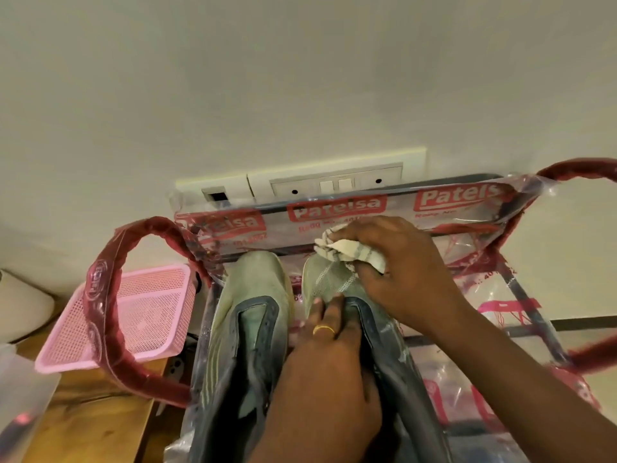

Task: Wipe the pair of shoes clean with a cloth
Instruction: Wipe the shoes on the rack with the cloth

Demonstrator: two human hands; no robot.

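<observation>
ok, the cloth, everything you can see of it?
Off-white cloth with grey stripes, soft woven fabric, crumpled into a wad. The right hand grips it, fingers curled over most of it; bunched ends poke out leftward. It presses on the toe of the grey-green mesh shoe on the right.

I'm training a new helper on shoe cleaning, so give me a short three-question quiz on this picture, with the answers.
1. True or false: the right hand holds the cloth on the toe of the right shoe.
2. Multiple choice: the pink basket sits A) left of the left shoe, B) between the shoes, C) right of both shoes.
3. Fill in: the ring on the left hand is ____ in colour.
Key: 1 true; 2 A; 3 gold.
</observation>
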